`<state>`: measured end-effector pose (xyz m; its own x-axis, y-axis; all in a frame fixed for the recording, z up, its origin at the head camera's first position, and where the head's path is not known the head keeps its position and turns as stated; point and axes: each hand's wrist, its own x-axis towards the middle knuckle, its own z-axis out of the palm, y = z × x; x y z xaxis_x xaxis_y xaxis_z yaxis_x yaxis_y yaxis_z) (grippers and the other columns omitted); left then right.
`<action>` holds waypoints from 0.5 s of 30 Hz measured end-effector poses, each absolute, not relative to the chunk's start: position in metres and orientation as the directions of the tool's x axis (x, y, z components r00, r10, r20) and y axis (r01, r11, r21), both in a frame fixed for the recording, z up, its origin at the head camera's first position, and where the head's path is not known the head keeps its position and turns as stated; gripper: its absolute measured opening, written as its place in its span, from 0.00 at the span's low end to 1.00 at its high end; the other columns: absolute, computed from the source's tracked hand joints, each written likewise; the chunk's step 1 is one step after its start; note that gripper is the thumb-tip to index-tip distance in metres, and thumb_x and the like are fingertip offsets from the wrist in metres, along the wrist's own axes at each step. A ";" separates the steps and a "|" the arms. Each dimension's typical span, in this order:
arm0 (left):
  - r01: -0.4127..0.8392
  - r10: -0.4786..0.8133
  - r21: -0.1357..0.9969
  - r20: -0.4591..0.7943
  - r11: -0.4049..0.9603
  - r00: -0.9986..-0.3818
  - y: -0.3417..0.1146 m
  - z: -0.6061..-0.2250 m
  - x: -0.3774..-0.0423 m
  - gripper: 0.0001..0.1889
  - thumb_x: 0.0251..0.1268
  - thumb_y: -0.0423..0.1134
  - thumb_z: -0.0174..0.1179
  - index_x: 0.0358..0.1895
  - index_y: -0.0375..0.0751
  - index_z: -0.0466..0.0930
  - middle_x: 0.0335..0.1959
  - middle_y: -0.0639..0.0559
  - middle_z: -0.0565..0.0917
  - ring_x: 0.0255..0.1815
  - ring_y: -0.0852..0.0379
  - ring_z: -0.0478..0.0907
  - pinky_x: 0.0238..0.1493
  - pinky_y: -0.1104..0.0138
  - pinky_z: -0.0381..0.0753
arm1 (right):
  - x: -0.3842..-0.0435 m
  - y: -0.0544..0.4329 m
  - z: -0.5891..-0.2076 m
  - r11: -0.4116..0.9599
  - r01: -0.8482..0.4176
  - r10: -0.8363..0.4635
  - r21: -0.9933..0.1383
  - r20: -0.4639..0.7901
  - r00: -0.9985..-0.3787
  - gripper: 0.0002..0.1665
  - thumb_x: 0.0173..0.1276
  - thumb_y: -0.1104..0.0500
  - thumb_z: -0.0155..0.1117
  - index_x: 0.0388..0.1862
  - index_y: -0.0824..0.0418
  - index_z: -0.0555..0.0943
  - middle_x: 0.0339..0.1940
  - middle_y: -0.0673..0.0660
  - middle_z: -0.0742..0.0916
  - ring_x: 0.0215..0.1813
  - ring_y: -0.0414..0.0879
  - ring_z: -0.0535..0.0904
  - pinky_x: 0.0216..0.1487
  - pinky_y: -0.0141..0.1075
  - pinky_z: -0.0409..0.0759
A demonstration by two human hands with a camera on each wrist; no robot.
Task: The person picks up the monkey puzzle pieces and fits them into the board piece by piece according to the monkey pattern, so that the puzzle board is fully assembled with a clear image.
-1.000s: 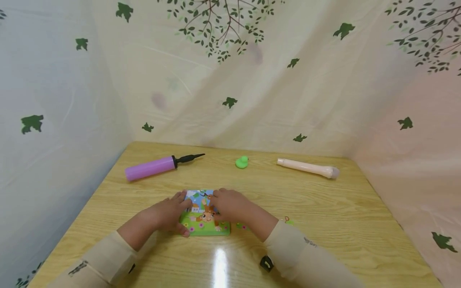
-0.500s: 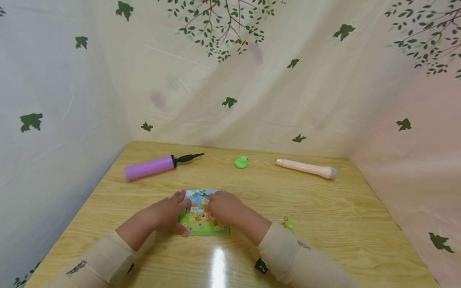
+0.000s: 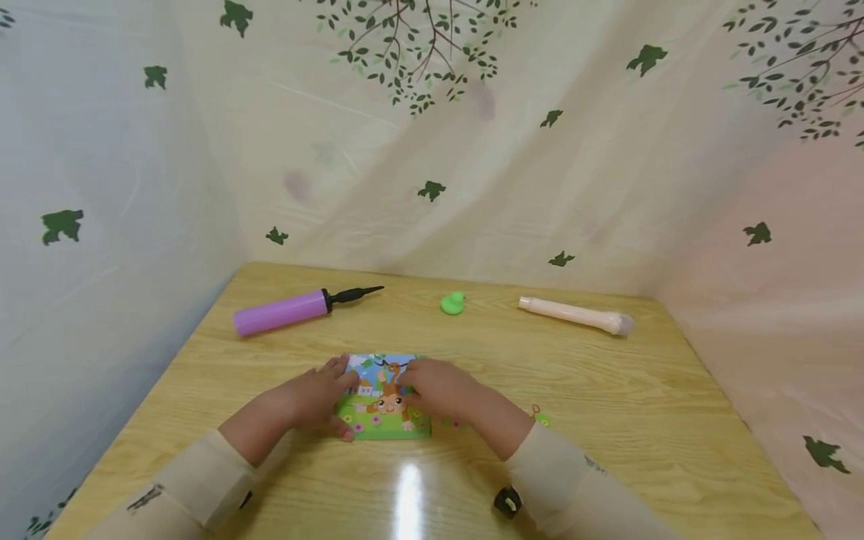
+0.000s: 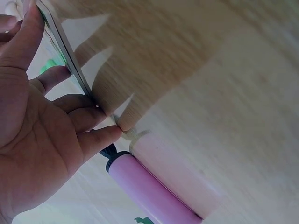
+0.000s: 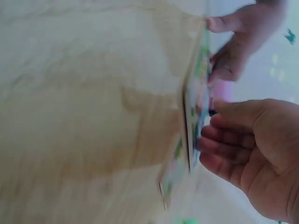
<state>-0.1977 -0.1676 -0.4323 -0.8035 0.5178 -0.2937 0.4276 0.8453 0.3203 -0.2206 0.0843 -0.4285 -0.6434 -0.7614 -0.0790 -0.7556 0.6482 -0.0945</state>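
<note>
A jigsaw puzzle (image 3: 378, 420) with a monkey in a flowery meadow lies flat on the table. My left hand (image 3: 324, 397) rests along its left edge, thumb at the front corner and fingers spread toward the back. In the left wrist view, those fingertips (image 4: 60, 72) meet the rim of the board. Over the puzzle's right part is my right hand (image 3: 439, 386), covering some of the picture. Its bent fingers (image 5: 224, 144) touch the puzzle's surface in the right wrist view. A loose picture piece (image 3: 454, 424) shows partly beyond the board's right edge, under my right wrist.
Another loose piece (image 3: 540, 415) lies farther right, partly behind my right sleeve. Along the back stand or lie a purple hand pump (image 3: 283, 313) with a black nozzle, a green toy duck (image 3: 452, 303) and a pale pink toy microphone (image 3: 574, 314). A patterned cloth encloses the table (image 3: 607, 390).
My right hand moved left across the puzzle, then back right, uncovering more of the monkey. My left hand stays at the left edge, and the puzzle has not visibly shifted.
</note>
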 end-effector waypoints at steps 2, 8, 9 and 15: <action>0.422 0.513 0.320 -0.302 0.849 -0.804 -0.166 -0.432 -0.198 0.37 0.50 0.59 0.71 0.60 0.44 0.69 0.77 0.27 0.49 0.78 0.30 0.47 0.73 0.37 0.55 | -0.219 0.096 -0.423 0.668 -0.728 -0.743 -0.155 -0.085 -0.663 0.19 0.73 0.51 0.60 0.58 0.56 0.81 0.51 0.50 0.84 0.51 0.42 0.79 0.51 0.33 0.81; 0.415 0.508 0.321 -0.307 0.851 -0.805 -0.165 -0.432 -0.198 0.37 0.51 0.58 0.71 0.61 0.43 0.69 0.77 0.27 0.49 0.78 0.30 0.46 0.73 0.37 0.54 | -0.212 0.130 -0.416 0.759 -0.641 -0.651 -0.113 -0.114 -0.751 0.28 0.69 0.45 0.65 0.61 0.59 0.78 0.54 0.54 0.82 0.56 0.49 0.78 0.54 0.40 0.81; 0.413 0.506 0.320 -0.309 0.852 -0.805 -0.165 -0.432 -0.198 0.38 0.51 0.58 0.71 0.62 0.43 0.69 0.77 0.27 0.49 0.78 0.31 0.46 0.73 0.37 0.54 | -0.210 0.135 -0.415 0.775 -0.624 -0.632 -0.104 -0.134 -0.763 0.29 0.67 0.43 0.66 0.59 0.59 0.78 0.54 0.55 0.82 0.56 0.50 0.78 0.54 0.41 0.81; 0.402 0.499 0.327 -0.314 0.855 -0.807 -0.165 -0.432 -0.197 0.40 0.50 0.58 0.71 0.64 0.43 0.68 0.77 0.28 0.47 0.78 0.31 0.45 0.74 0.37 0.53 | -0.198 0.152 -0.422 0.817 -0.576 -0.569 -0.040 -0.226 -0.791 0.25 0.56 0.38 0.73 0.41 0.55 0.80 0.38 0.47 0.80 0.44 0.45 0.76 0.41 0.37 0.79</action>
<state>-0.1972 -0.1646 -0.4324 -0.8074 0.4994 -0.3141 0.4017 0.8553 0.3272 -0.1981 0.1523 -0.4218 -0.7909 -0.5687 -0.2258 -0.5757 0.8167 -0.0403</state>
